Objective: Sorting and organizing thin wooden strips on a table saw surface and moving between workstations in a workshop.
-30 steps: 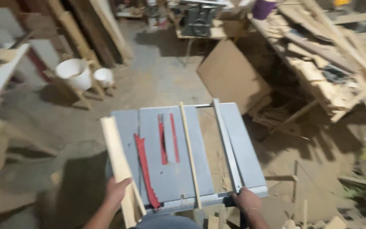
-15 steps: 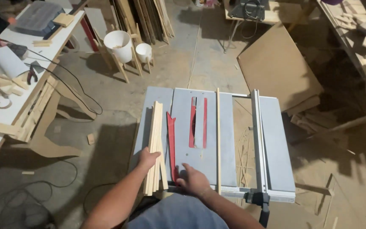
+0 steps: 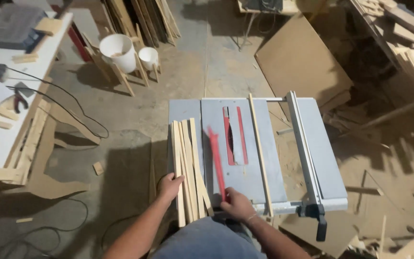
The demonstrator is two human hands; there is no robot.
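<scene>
Grip on red push stick (image 3: 216, 160), right hand (image 3: 237, 205)

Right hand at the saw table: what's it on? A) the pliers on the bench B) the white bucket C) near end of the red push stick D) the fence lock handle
C: the right hand grips the near end of the red push stick on the table saw, while the left hand rests against the bundle of wood strips.
</scene>
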